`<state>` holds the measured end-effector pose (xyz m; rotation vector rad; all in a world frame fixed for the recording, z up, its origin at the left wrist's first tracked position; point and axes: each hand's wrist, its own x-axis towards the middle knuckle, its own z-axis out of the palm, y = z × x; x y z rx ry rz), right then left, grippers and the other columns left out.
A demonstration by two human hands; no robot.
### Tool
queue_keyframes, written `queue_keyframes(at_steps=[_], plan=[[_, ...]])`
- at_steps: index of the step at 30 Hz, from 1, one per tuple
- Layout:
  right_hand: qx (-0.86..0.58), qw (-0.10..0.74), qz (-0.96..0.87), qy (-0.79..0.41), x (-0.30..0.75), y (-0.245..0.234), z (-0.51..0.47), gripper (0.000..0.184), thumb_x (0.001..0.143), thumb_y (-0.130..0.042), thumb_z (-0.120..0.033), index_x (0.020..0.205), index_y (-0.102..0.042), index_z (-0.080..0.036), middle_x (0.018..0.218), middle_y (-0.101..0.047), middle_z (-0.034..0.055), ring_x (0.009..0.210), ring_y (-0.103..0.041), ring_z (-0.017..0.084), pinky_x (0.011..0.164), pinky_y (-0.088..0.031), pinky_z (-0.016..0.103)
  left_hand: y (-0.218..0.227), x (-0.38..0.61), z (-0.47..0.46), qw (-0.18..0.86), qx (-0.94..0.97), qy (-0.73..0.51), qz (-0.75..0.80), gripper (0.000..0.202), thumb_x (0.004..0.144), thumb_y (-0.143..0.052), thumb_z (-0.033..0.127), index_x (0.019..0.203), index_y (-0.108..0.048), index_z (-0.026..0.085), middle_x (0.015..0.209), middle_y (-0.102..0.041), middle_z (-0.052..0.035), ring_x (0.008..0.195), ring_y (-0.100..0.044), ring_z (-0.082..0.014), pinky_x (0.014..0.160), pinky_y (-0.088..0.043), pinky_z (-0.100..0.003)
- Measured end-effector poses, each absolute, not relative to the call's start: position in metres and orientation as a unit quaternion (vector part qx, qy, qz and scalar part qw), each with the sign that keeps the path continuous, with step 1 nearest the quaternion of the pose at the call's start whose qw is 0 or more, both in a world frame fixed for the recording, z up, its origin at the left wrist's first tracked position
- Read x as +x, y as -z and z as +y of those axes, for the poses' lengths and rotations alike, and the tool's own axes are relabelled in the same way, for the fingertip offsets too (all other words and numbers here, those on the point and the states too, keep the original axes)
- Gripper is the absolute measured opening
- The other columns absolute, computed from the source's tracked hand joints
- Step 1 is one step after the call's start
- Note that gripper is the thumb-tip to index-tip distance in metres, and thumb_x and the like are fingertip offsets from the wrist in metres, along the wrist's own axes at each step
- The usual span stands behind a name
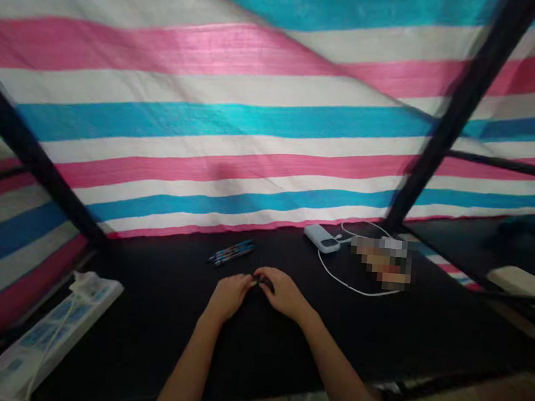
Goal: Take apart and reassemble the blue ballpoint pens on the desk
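Both hands are down on the black table [156, 315], meeting right in the middle. The left hand [228, 296] comes in from the near left and the right hand [283, 293] from the near right, fingers curled in narrow and the fingertips touching at a small dark thing [259, 280]. It sits between the two hands, low against the table top. It's too small and too dark to say what it is, and I cannot tell which hand actually grips it.

Just beyond the hands, a little to the left, lies a bundle of blue pens [231, 252], apart from both hands. Far right of those is a white power bank [321, 237], with a white cable [335, 279] looping away from it towards a blurred patch. At the near left edge lies a white power strip [48, 331] with a plug in it. Behind it all hangs a striped tarp [237, 118] in pink, white and blue, crossed by black poles [445, 122].
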<state>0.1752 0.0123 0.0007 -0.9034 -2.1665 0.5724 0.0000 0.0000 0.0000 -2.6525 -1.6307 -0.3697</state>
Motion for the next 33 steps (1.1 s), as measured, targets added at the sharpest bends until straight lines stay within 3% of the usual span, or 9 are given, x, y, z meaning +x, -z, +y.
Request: queue_keyframes(at_steps=[8, 14, 17, 19, 21, 23, 26, 30, 33], plan=[[-0.365, 0.369, -0.823, -0.229, 0.177, -0.006, 0.018, 0.017, 0.074, -0.05, -0.006, 0.083, -0.054, -0.02, 0.084, -0.054, 0.0005, 0.077, -0.053, 0.013, 0.07, -0.041, 0.025, -0.007, 0.001, -0.002, -0.008, -0.841, 0.117, -0.529, 0.027, 0.09, -0.026, 0.032, 0.09, -0.051, 0.023, 0.083, -0.059, 0.0006, 0.077, -0.057, -0.0121, 0.063, -0.037, -0.021], [-0.404, 0.315, -0.835, -0.2, 0.18, -0.008, 0.019, 0.011, 0.075, -0.057, -0.02, 0.085, -0.061, -0.023, 0.087, -0.062, -0.0001, 0.082, -0.057, 0.015, 0.074, -0.04, 0.026, -0.008, 0.005, -0.003, -0.002, -0.843, 0.094, -0.53, 0.024, 0.089, -0.028, 0.033, 0.09, -0.05, 0.023, 0.08, -0.058, 0.0012, 0.073, -0.056, -0.0128, 0.058, -0.036, -0.021], [-0.423, 0.294, -0.835, -0.194, 0.178, -0.008, 0.018, 0.015, 0.082, -0.048, -0.026, 0.087, -0.061, -0.023, 0.082, -0.064, 0.0001, 0.078, -0.058, 0.015, 0.072, -0.039, 0.027, -0.007, 0.005, -0.002, 0.002, -0.84, 0.091, -0.535, 0.025, 0.09, -0.027, 0.032, 0.089, -0.05, 0.022, 0.08, -0.058, 0.0008, 0.073, -0.056, -0.0128, 0.058, -0.035, -0.021], [-0.421, 0.31, -0.831, -0.19, 0.178, -0.009, 0.018, 0.017, 0.083, -0.046, -0.027, 0.095, -0.058, -0.023, 0.088, -0.063, 0.0013, 0.081, -0.057, 0.015, 0.074, -0.039, 0.028, -0.007, 0.005, -0.002, 0.005, -0.84, 0.092, -0.535, 0.025, 0.09, -0.027, 0.032, 0.089, -0.05, 0.022, 0.08, -0.058, 0.0009, 0.072, -0.056, -0.0128, 0.058, -0.034, -0.021], [-0.417, 0.341, -0.823, -0.18, 0.178, -0.01, 0.019, 0.024, 0.077, -0.055, -0.026, 0.101, -0.054, -0.022, 0.098, -0.059, 0.0027, 0.088, -0.054, 0.016, 0.077, -0.038, 0.028, -0.007, 0.005, -0.002, 0.005, -0.839, 0.095, -0.536, 0.025, 0.09, -0.027, 0.033, 0.088, -0.05, 0.022, 0.079, -0.058, 0.0011, 0.072, -0.056, -0.0129, 0.057, -0.034, -0.022], [-0.422, 0.349, -0.819, -0.173, 0.18, -0.01, 0.021, 0.026, 0.07, -0.063, -0.022, 0.095, -0.056, -0.021, 0.095, -0.058, 0.002, 0.086, -0.054, 0.016, 0.076, -0.038, 0.029, -0.008, 0.004, -0.002, 0.004, -0.838, 0.099, -0.537, 0.025, 0.09, -0.027, 0.033, 0.087, -0.049, 0.022, 0.079, -0.058, 0.0012, 0.072, -0.056, -0.0128, 0.057, -0.033, -0.021], [-0.436, 0.335, -0.816, -0.18, 0.182, -0.008, 0.024, 0.009, 0.071, -0.062, -0.02, 0.079, -0.059, -0.02, 0.08, -0.058, -0.0005, 0.076, -0.055, 0.014, 0.071, -0.038, 0.027, -0.009, 0.003, -0.002, 0.0, -0.836, 0.101, -0.539, 0.026, 0.09, -0.026, 0.033, 0.086, -0.049, 0.022, 0.08, -0.058, 0.001, 0.073, -0.056, -0.0124, 0.058, -0.033, -0.021], [-0.426, 0.332, -0.815, -0.213, 0.182, -0.006, 0.024, 0.011, 0.08, -0.052, -0.026, 0.082, -0.061, -0.02, 0.081, -0.06, 0.0006, 0.076, -0.056, 0.014, 0.07, -0.039, 0.026, -0.009, 0.003, -0.002, -0.005, -0.835, 0.101, -0.541, 0.026, 0.09, -0.026, 0.033, 0.087, -0.05, 0.022, 0.08, -0.058, 0.0008, 0.074, -0.056, -0.0121, 0.059, -0.034, -0.021], [-0.417, 0.34, -0.816, -0.212, 0.182, -0.007, 0.022, 0.01, 0.077, -0.056, -0.024, 0.086, -0.06, -0.021, 0.087, -0.059, 0.0006, 0.078, -0.055, 0.014, 0.071, -0.039, 0.025, -0.009, 0.004, -0.002, -0.006, -0.834, 0.101, -0.543, 0.026, 0.09, -0.026, 0.033, 0.087, -0.05, 0.022, 0.081, -0.058, 0.0007, 0.075, -0.056, -0.012, 0.06, -0.034, -0.021]])
